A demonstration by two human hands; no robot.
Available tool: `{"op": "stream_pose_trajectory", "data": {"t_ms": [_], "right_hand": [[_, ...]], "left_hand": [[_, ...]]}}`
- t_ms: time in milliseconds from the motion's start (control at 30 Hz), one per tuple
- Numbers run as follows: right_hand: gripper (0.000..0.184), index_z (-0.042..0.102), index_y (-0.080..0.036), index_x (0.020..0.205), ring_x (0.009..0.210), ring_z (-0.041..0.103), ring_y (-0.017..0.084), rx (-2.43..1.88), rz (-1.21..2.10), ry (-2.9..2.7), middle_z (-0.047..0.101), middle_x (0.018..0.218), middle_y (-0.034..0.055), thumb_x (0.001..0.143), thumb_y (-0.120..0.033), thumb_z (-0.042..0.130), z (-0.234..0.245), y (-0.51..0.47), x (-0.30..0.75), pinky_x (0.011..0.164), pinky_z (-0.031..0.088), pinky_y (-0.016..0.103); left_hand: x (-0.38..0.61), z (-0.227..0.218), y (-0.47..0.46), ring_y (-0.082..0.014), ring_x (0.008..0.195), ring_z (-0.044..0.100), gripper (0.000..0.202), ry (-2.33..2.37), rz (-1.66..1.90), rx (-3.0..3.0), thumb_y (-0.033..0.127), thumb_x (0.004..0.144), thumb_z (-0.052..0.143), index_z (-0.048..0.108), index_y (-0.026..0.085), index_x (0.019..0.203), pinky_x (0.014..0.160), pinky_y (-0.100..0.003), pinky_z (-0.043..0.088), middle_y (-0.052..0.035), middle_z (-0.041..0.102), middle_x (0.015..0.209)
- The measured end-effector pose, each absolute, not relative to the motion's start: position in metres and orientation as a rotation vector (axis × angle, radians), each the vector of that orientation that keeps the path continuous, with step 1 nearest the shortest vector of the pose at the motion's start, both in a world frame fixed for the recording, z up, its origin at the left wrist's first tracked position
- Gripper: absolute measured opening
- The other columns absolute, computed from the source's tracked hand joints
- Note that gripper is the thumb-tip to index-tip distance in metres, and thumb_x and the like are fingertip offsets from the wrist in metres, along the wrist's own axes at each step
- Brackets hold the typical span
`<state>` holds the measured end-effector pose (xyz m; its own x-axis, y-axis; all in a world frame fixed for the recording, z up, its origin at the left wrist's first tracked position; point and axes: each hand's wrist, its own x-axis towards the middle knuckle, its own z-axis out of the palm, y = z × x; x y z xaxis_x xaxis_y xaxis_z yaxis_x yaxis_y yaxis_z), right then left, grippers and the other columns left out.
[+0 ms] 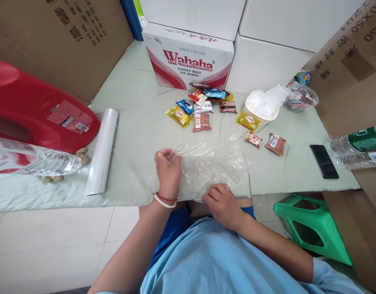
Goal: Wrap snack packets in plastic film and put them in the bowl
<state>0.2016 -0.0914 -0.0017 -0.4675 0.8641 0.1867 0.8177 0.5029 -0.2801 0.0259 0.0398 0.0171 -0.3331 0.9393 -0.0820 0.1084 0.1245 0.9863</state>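
A thin clear plastic bag [218, 167] lies flat and crinkled on the cloth-covered table, its lower part reaching the front edge. My left hand [168, 173], with a red and a white bracelet at the wrist, pinches the bag's left side between thumb and fingers. At the bag's lower edge is my right hand [223, 204], its fingers curled onto the plastic by the table edge. Beyond the bag sits a pile of wrapped snacks [203, 102]. A brown snack packet [276, 144] and a small cream-and-red packet [253, 139] lie to its right.
On the left are a white roll [102, 151], a red jug [47, 110], a water bottle [37, 157] and walnuts [83, 156]. A white tub [252, 102] stands behind; a phone [324, 161] and bottles [359, 143] lie right. Boxes [189, 57] line the back. A green stool [313, 228] stands below.
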Motion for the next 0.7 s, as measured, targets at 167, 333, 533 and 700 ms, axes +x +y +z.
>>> {"op": "stream_pose_trajectory", "data": {"t_ms": [167,333,533,700], "right_hand": [[0.013,0.075,-0.021,0.106,0.104,0.055,0.027,-1.530,0.411,-2.496,0.073,0.104,0.0101,0.101,-0.020,0.062,0.006,-0.080,0.182,0.087,0.043,0.043],[0.029,0.077,-0.022,0.111,0.099,0.062,0.025,-1.397,0.597,-2.382,0.075,0.100,0.0086,0.109,-0.033,0.050,0.036,-0.057,0.198,0.090,0.052,0.040],[0.057,0.054,-0.010,0.155,0.153,0.039,0.040,-1.850,0.270,-2.090,0.049,0.162,0.0236,0.106,-0.040,0.050,0.009,-0.028,0.254,0.122,0.038,0.065],[0.055,0.052,-0.019,0.157,0.154,0.041,0.041,-2.057,0.162,-2.009,0.048,0.165,0.0193,0.107,-0.042,0.048,-0.020,-0.060,0.303,0.121,0.036,0.071]], "left_hand": [[0.050,0.043,0.007,-0.0266,0.116,0.065,0.014,1.501,1.220,1.926,0.020,0.095,0.053,0.062,0.023,0.106,0.103,-0.046,0.054,-0.0103,0.068,0.114],[0.056,0.007,0.021,-0.0325,0.131,0.064,0.030,1.443,0.552,2.237,0.016,0.099,0.046,0.070,0.017,0.117,0.118,-0.057,0.044,-0.0168,0.072,0.132],[0.030,-0.016,0.032,-0.0326,0.154,0.044,0.045,1.337,0.403,2.477,0.029,0.106,0.044,0.058,0.017,0.148,0.130,-0.063,0.024,-0.0158,0.051,0.163],[-0.012,-0.017,0.060,-0.0355,0.157,0.039,0.063,1.383,0.351,2.476,0.044,0.103,0.047,0.044,0.016,0.160,0.131,-0.065,0.020,-0.0197,0.038,0.170]]}}
